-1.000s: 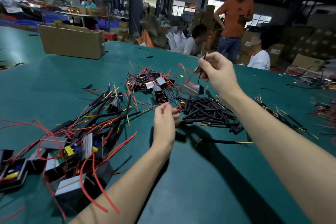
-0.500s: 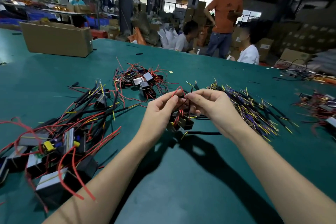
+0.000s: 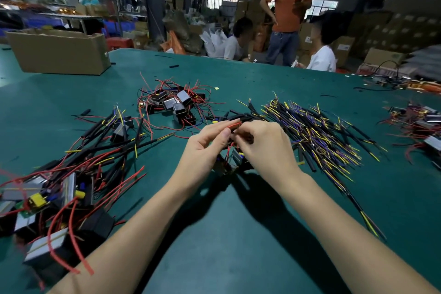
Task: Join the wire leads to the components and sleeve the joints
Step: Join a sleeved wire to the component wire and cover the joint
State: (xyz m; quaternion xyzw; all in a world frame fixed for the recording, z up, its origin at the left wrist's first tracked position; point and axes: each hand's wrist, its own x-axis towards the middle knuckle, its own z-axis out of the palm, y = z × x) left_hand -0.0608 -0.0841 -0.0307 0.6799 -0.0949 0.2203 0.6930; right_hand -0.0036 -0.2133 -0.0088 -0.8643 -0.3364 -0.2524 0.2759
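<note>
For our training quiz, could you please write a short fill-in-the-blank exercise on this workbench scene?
1. The left hand pinches a wire lead coloured ____.
2. The table surface is coloured ____.
3. The cardboard box stands at the table's far ____ side.
4. The component hangs below ____ hands.

Missing words: red; green; left; both

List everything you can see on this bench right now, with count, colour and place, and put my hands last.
table: one, green, under everything.
cardboard box: one, brown, far left.
loose boxy parts: one pile, black and silver with red wires, far centre.
sleeved wire leads: one pile, black with yellow and purple ends, right of the hands.
wired parts: one pile, black, red, yellow, near left.
more parts: one pile, far right edge.
people: several, beyond the table.
red wire: one, pinched between both hands.
small part: one, dark, hanging under the hands.
left hand: pinching the wire.
right hand: pinching the wire.
</note>
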